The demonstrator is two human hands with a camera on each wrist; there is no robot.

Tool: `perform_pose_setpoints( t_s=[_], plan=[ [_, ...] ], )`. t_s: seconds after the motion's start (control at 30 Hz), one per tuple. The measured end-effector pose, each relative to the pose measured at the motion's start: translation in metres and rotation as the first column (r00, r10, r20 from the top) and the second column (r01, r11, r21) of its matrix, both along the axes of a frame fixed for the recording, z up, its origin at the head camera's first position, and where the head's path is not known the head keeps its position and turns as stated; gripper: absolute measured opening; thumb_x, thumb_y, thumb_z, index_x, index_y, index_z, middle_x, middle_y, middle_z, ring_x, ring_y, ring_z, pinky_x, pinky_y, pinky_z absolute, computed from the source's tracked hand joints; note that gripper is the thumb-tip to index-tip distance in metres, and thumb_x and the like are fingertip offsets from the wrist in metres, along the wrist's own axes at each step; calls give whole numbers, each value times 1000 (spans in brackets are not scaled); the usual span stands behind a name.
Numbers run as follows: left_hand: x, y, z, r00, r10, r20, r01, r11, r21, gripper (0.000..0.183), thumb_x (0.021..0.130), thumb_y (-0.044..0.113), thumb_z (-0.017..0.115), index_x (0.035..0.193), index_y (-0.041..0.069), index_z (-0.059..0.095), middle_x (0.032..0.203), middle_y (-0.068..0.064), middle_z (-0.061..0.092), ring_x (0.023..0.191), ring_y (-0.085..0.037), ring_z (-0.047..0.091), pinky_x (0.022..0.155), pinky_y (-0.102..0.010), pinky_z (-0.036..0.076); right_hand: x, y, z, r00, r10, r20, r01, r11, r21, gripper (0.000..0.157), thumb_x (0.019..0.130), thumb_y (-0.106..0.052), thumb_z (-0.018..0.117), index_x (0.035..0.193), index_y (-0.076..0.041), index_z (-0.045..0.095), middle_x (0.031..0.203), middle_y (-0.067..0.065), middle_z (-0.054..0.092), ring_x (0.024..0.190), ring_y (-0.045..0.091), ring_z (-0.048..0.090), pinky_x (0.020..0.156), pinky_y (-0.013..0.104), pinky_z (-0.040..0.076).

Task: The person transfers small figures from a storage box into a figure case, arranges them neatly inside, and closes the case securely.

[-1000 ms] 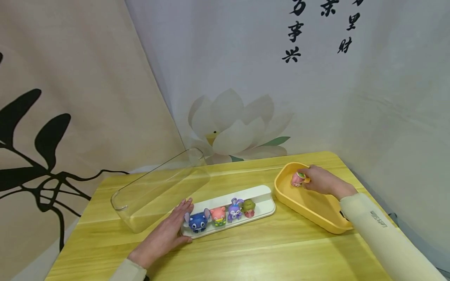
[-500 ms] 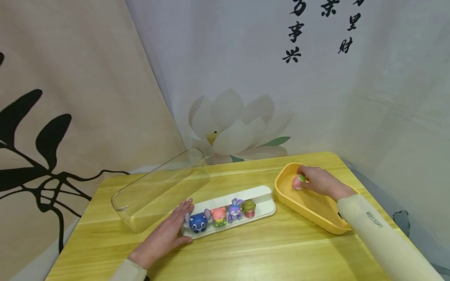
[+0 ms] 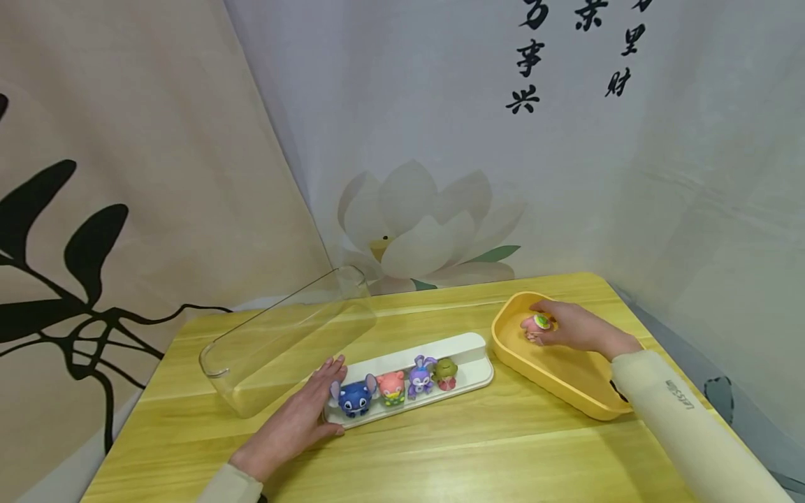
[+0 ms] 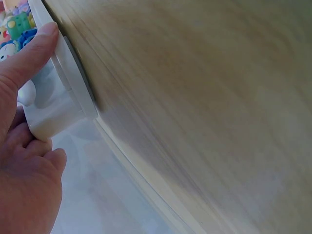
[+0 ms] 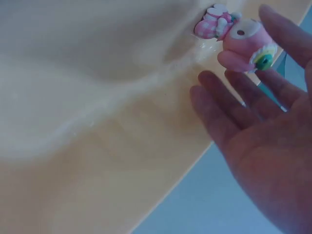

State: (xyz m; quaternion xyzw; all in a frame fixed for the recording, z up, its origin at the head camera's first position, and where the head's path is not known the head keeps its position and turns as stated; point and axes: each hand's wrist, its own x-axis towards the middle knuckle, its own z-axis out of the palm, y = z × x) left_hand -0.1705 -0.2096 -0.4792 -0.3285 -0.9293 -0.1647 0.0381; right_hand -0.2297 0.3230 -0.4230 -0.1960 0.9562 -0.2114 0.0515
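My left hand (image 3: 298,412) grips the left end of a white display tray (image 3: 470,342), thumb on the near edge and fingers at the far side. Along the tray stand a blue big-eared figurine (image 3: 354,398), a pink one (image 3: 391,388), a purple rabbit figurine (image 3: 420,377) and a green-headed one (image 3: 446,374). Inside the yellow bin (image 3: 547,385), my right hand (image 3: 578,326) holds another pink figurine (image 3: 535,325) between thumb and fingers. The right wrist view shows this figurine (image 5: 246,44) with its green-and-yellow head ornament towards the palm.
A clear plastic cover (image 3: 295,335) lies behind the tray on the left of the wooden table (image 3: 453,454). A printed curtain (image 3: 428,140) hangs behind the table's far edge.
Inside the bin, the right hand has turned the pink figurine slightly, with its head ornament now showing more. The left hand and the tray have stayed in place.
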Motion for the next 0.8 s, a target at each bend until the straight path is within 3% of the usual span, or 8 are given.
perform_pose_setpoints(
  t_s=[0.07,0.37,0.53,0.8],
  plan=[
    [0,0,1,1000,2,11,-2,1000,-5,100,79,29,91,157,-2,38,168,-15,27,153,-35,28,120,-49,32,-1,2,-1,1000,16,13,-16,1000,-18,57,94,-22,78,137,9,56,125,23,67,108,37,65,93,57,54],
    [1,0,0,1000,-1,-11,1,1000,4,101,77,28,92,157,-2,39,167,-17,29,152,-36,30,119,-50,32,-6,3,-9,999,19,-33,-19,1000,-17,37,93,-9,77,124,6,63,100,10,70,82,20,60,73,41,55],
    [0,0,-1,1000,-5,-13,5,1000,-2,100,78,28,91,158,-2,38,168,-16,29,153,-36,29,119,-50,33,-5,2,-10,1000,5,-30,-5,1000,-7,36,94,-7,76,125,6,63,101,10,70,81,17,59,73,38,55],
    [0,0,-1,1000,3,-12,-3,1000,-2,101,77,29,92,157,-1,38,167,-16,29,152,-35,30,119,-49,33,3,2,8,999,-19,-38,17,999,-48,36,94,-7,75,127,4,64,105,9,70,82,18,61,73,36,55]
  ],
)
